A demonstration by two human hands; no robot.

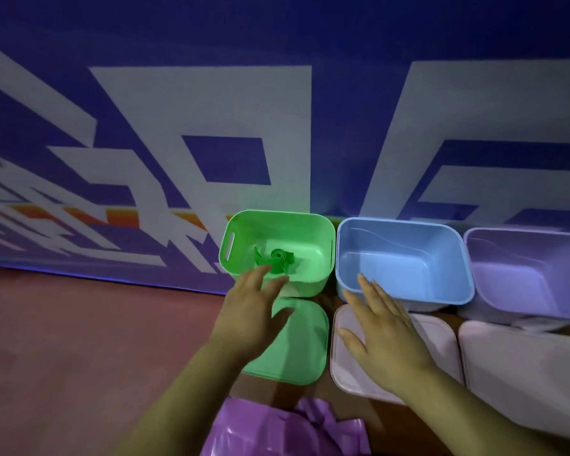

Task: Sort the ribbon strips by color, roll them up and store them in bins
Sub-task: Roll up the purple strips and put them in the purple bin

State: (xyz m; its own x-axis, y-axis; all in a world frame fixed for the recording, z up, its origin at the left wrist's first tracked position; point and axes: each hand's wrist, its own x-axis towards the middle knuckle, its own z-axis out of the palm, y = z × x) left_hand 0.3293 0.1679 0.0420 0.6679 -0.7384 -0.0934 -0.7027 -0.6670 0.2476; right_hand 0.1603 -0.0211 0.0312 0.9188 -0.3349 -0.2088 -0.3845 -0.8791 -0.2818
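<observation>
A rolled green ribbon (278,258) lies inside the green bin (313,232). My left hand (250,311) hovers at that bin's near rim with its fingers straight and nothing in it. To the right stands a blue bin (441,238) with nothing visible inside it, and beside it a purple bin (524,255). My right hand (385,330) is spread flat over a pale lid (438,340) in front of the blue bin, also holding nothing. A crumpled purple ribbon or plastic sheet (277,429) lies near the bottom edge, between my forearms.
A green lid (297,353) lies flat in front of the green bin. Another pale lid (524,366) sits in front of the purple bin. The bins stand against a blue and white printed banner (211,143). Reddish-brown table surface (79,340) stretches to the left.
</observation>
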